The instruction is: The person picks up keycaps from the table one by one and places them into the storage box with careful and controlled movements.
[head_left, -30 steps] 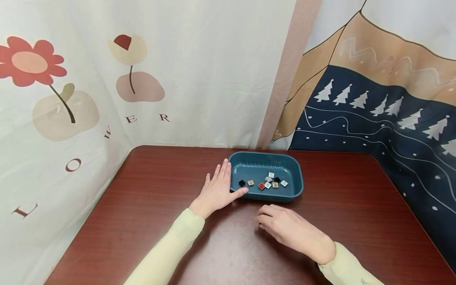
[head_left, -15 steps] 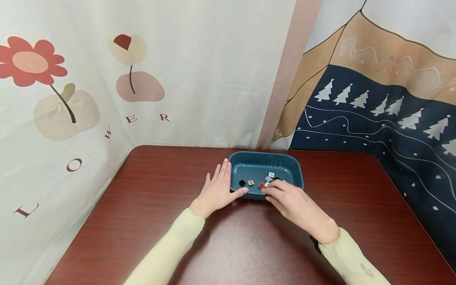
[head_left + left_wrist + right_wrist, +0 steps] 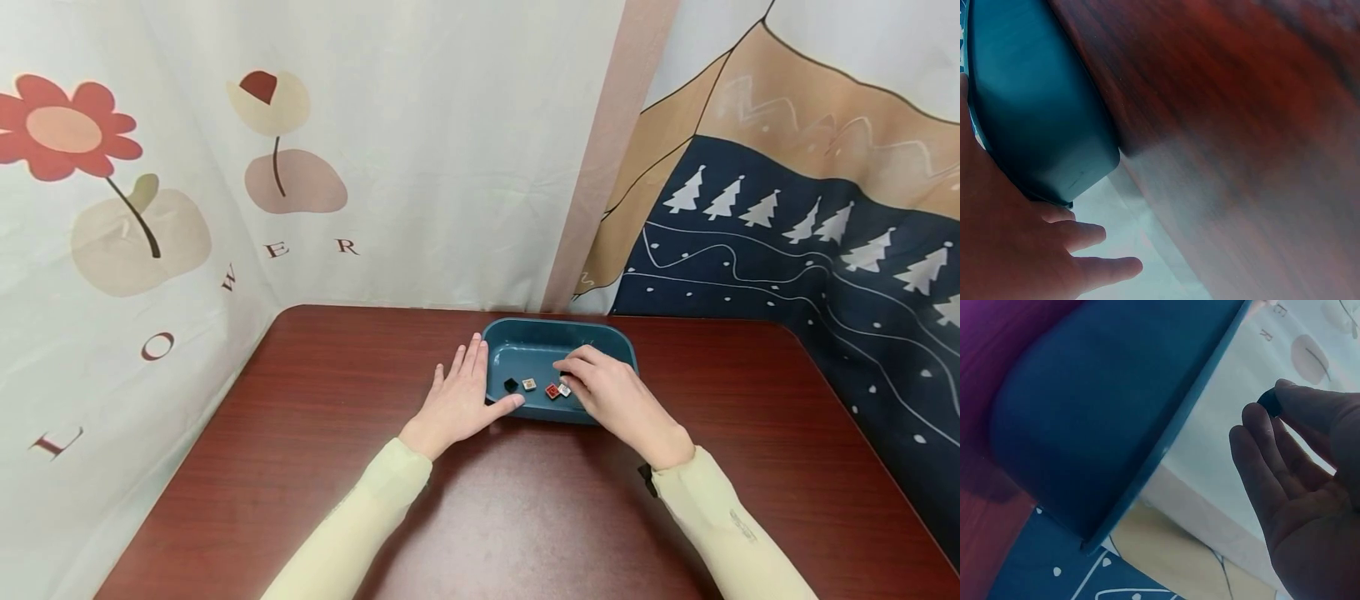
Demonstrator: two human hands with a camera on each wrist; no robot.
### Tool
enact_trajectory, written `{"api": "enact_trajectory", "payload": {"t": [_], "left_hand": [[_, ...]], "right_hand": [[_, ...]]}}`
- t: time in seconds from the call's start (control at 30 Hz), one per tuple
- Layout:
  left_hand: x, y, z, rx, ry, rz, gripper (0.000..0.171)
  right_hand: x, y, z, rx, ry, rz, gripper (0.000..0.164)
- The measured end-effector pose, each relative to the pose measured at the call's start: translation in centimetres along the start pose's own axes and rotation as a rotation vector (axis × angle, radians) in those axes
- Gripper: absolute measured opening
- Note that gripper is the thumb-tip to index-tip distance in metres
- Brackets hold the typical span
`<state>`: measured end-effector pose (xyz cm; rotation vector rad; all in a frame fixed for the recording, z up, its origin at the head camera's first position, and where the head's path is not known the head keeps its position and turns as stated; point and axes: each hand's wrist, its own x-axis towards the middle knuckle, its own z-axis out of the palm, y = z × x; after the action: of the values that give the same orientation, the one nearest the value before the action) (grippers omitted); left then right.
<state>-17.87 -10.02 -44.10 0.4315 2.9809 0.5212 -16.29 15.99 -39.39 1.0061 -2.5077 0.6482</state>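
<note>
A dark teal plastic bin (image 3: 525, 358) holds several small square pieces, among them a black one (image 3: 511, 385), a beige one (image 3: 529, 384), a red one (image 3: 552, 391) and a white one (image 3: 565, 389). My left hand (image 3: 455, 402) lies with straight fingers along the bin's left end, its thumb at the front rim. Over the right half of the bin, my right hand (image 3: 611, 392) pinches a small black piece (image 3: 1269, 403) between thumb and fingertips, raised above the rim in the right wrist view. This hand hides the pieces beneath it in the head view.
The bin stands near the back edge of a reddish-brown wooden table (image 3: 480, 517). Behind the table hang a pale flower-print curtain (image 3: 435, 167) and a navy cloth (image 3: 720, 275) with white trees.
My right hand has moved from the table in front of the bin into it, then up and slightly back with a small black piece pinched. The left hand has stayed put.
</note>
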Motion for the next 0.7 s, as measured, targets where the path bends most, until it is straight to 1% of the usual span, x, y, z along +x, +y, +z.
{"api": "enact_trajectory", "payload": {"t": [0.2,0.43,0.57,0.7], "left_hand": [[0.0,0.0,0.0,0.006,0.007,0.003,0.114],[-0.1,0.0,-0.1,0.019,0.007,0.009,0.116],[-0.1,0.0,-0.1,0.019,0.007,0.009,0.116],[-0.1,-0.1,-0.1,0.013,0.001,0.004,0.116]], "right_hand": [[0.7,0.9,0.4,-0.014,-0.019,0.054,0.023],[1.2,1.8,1.3,0.002,-0.073,0.139,0.026],[1.3,2.3,1.9,0.006,-0.09,0.16,0.025],[1.7,2.4,2.4,-0.005,-0.134,0.184,0.023]]}}
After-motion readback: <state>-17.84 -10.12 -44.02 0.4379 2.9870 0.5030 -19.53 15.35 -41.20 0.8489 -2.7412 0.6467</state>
